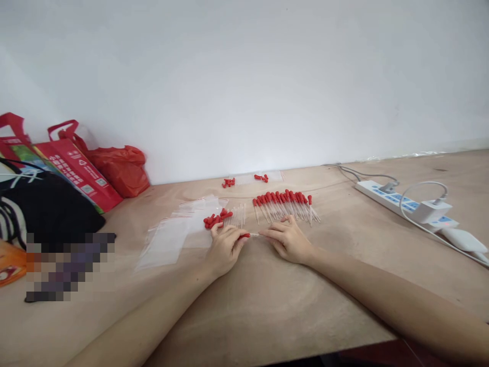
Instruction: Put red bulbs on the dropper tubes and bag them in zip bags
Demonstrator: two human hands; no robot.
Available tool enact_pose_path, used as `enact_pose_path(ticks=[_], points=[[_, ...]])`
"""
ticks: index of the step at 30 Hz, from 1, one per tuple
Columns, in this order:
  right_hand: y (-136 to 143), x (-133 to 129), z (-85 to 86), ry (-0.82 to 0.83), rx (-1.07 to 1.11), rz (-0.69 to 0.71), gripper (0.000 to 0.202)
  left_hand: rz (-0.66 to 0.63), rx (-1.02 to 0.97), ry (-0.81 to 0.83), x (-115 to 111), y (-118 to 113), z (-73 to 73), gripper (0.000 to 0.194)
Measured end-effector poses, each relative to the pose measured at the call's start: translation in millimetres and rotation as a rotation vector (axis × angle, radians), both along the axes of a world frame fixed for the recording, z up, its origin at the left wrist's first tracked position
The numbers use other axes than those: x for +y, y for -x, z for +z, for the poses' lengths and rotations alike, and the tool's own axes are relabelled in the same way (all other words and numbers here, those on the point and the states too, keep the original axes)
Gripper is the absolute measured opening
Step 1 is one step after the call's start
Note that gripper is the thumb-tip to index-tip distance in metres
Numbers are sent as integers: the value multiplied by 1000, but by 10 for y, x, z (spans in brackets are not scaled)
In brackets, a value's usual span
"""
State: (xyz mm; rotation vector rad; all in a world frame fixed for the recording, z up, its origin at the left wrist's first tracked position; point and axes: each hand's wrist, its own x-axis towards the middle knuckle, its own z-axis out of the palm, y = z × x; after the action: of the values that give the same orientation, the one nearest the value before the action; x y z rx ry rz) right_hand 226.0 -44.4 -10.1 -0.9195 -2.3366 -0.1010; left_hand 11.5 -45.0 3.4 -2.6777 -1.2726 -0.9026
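My left hand (225, 248) pinches a red rubber bulb (245, 235) at the middle of the table. My right hand (289, 240) holds the thin clear tube (255, 234), whose left end meets the bulb. Just beyond my left hand lie loose red bulbs (214, 220), with bare clear tubes (239, 214) beside them. A row of clear droppers with red bulbs (280, 198) lies beyond my right hand. Clear plastic bags (164, 242) are spread left of my left hand.
More red bulbs (229, 182) and a clear bag (244, 180) lie near the wall. A white power strip (397, 201) with chargers and cables is at the right. Red bags (122, 171) and a black bag (49, 209) stand at the left. The table's front edge is near.
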Motion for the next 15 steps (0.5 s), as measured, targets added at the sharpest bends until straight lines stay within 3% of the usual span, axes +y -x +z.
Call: enact_pose_path(ticks=[8,15], points=[[-67,81,21,-133,-123,28,41,-87,56,41,-32,-9,37,18],[-46,62,26,-254,-164,29,38,-109,73,29,-30,-19,42,17]])
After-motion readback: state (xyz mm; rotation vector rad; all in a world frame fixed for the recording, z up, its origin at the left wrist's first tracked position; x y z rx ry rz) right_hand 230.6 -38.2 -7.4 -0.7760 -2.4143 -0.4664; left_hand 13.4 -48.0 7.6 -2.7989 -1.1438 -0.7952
